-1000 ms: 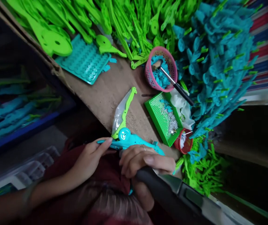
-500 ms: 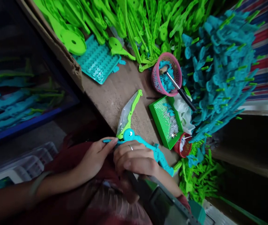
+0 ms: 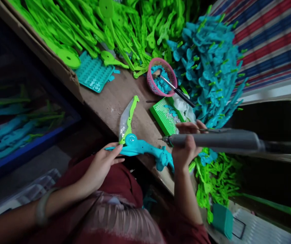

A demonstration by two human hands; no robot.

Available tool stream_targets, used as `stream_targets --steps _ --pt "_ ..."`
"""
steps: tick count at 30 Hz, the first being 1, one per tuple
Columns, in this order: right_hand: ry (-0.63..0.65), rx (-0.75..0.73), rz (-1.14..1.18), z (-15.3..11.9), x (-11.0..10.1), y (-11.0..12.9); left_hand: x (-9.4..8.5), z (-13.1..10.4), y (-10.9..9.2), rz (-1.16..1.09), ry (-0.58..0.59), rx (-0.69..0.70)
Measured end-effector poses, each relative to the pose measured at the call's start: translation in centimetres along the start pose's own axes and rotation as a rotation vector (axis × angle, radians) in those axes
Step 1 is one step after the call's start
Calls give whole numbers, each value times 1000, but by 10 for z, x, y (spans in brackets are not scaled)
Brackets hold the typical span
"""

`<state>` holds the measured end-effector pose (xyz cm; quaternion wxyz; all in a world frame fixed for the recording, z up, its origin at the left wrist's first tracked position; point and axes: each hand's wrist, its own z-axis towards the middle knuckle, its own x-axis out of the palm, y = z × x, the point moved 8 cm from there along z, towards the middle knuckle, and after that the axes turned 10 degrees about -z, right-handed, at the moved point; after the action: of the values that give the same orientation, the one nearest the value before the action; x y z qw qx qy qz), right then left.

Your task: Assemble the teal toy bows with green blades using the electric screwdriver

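Observation:
A blue plastic part (image 3: pixel 145 148) lies along the table's front edge, joined at its round end to a green arm (image 3: pixel 130 117) with a clear blade-shaped sheet. My left hand (image 3: pixel 103 162) pinches the blue part's left tip between thumb and fingers. My right hand (image 3: pixel 186 149) is wrapped round a grey electric screwdriver (image 3: pixel 216 140), whose thin bit points left, above and to the right of the blue part. Behind that hand stands a green perforated tray (image 3: pixel 163 117) of small screws and blue pieces, partly hidden.
A pink basket (image 3: pixel 150 76) holds blue pieces and a black-handled tool. Green parts (image 3: pixel 84 27) are heaped at the back, blue parts (image 3: pixel 206 67) at the right. A teal ridged tray (image 3: pixel 94 73) lies on the brown table (image 3: pixel 115 101) near a cardboard edge.
My right hand has moved right and up off the blue part, swinging the screwdriver up from below. The blue part now shows more fully. The view has shifted.

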<state>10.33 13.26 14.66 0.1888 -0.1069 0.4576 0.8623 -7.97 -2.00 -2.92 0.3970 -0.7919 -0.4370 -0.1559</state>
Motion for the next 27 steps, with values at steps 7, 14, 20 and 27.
stream_targets --steps 7,14,20,27 --pt "-355 -205 -571 -20 -88 26 -6 -9 -6 10 30 149" --pt "126 -198 -398 -26 -23 70 -1 -30 -17 34 50 152" --pt "1199 483 99 -56 147 -3 11 -39 -14 20 95 80" --pt "1364 454 423 -64 165 20 12 -36 -10 211 138 33"
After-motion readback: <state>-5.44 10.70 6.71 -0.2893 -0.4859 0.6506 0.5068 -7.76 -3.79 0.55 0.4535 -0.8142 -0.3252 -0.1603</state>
